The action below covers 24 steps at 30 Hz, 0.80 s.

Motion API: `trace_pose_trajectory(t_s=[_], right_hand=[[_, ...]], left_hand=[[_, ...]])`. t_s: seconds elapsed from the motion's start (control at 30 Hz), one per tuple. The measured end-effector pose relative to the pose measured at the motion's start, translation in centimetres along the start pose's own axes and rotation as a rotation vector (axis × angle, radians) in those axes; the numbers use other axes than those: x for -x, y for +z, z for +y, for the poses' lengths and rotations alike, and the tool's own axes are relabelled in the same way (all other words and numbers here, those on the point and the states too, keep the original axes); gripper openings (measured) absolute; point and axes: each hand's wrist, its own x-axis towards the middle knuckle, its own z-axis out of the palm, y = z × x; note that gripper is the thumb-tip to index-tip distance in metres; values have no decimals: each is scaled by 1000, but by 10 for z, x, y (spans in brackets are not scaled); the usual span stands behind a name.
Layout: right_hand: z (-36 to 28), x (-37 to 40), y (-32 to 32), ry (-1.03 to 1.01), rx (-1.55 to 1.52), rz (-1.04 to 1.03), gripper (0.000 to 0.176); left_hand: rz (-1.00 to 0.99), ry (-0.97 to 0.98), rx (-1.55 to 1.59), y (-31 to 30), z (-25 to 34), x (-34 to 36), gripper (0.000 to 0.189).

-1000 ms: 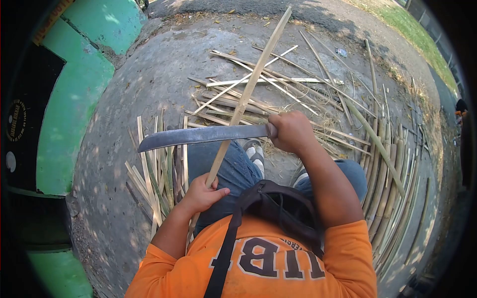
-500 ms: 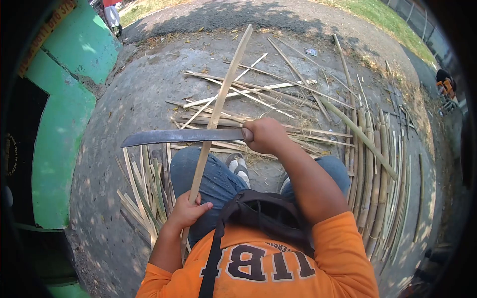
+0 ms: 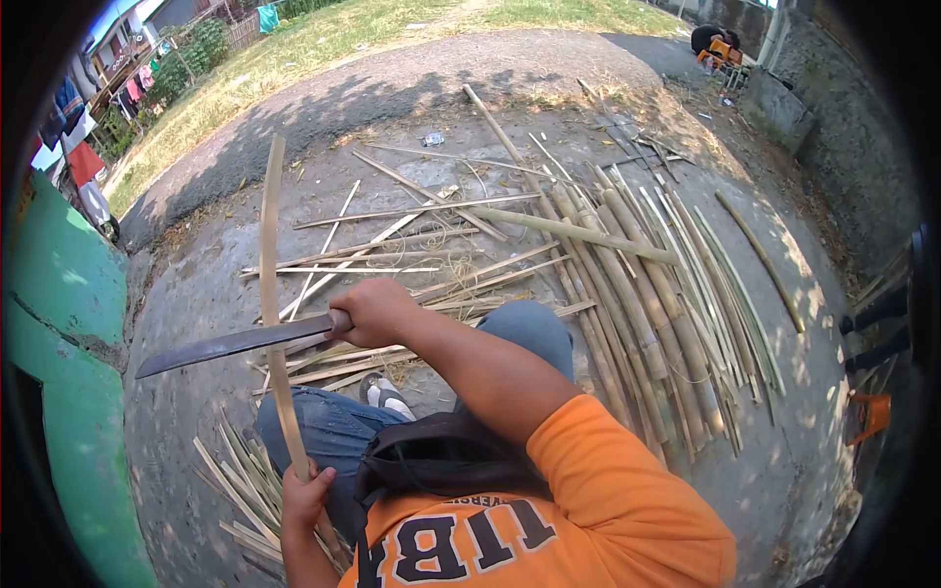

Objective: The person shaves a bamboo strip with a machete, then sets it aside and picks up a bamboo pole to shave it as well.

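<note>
1. I've got the right hand (image 3: 372, 312) at the centre-left of my view, closed around the brown handle of a machete with a long, dark grey metal blade (image 3: 230, 348). The blade runs out to the left, its tip lower in the frame than its handle.

2. And here's the left hand (image 3: 306, 498), near the bottom, closed around the lower part of a long, flat, pale bamboo strip (image 3: 270, 225). That strip rises to the upper left, bending slightly, and the blade crosses it partway up; whether they touch, I can't tell.

3. Beyond the hands, I'm looking at a loose spread of thin, split tan bamboo pieces (image 3: 363, 263), criss-crossing on the grey concrete ground (image 3: 181, 421).

4. Over to the right of centre, thick, round tan bamboo poles (image 3: 642, 304) lie side by side, thin pale slats (image 3: 708, 284) alongside them. One long greenish-tan pole (image 3: 578, 233) lies across their upper part.

5. Down at lower left, a fanned bunch of narrow bamboo strips (image 3: 235, 480) sits beside the blue-jeaned leg (image 3: 319, 421).

6. I also catch a black fabric bag (image 3: 441, 456) against the orange shirt (image 3: 618, 490), plus another person (image 3: 706, 37) bent over at upper right.
</note>
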Motion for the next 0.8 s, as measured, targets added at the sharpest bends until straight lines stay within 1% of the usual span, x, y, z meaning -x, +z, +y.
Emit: trace_pose_trajectory(t_s=[0.03,0.07,0.17,0.3,0.33,0.43,0.47,0.5,0.57,0.63,0.67,0.73,0.77,0.8], right_hand=[[0,3,-8,21,-12,30,36],[-1,6,-15,85,-26,49,40],[4,15,-33,139,-147,201,40],[13,28,-48,196,-359,367,45],[16,30,-53,225,-409,378,46],[34,34,-52,270,-542,495,47],[35,38,-56,325,-573,515,47],[41,38,-54,327,-625,554,49],[51,41,-51,416,-723,581,49],[61,38,-38,444,-879,714,50],[52,43,-50,546,-1042,655,45],[61,46,-51,604,-1318,616,40],[64,46,-50,627,-1458,590,38],[64,44,-50,656,-1573,637,34]], left_hand=[[-5,4,-8,0,2,0,40],[-10,12,-17,1,3,0,40],[-4,3,-4,3,2,-1,40],[-14,35,-4,8,4,0,38],[-25,53,-9,7,3,-2,37],[-96,106,-67,3,-2,-11,34],[-95,94,-101,8,4,-11,31],[-94,86,-135,18,12,-10,28],[-91,83,-191,28,19,-8,28],[-76,104,-225,31,18,-12,30],[-97,113,-227,31,17,-17,30],[-125,124,-238,25,13,-23,31],[-104,133,-229,23,9,-26,31],[-87,144,-217,22,3,-30,31]])
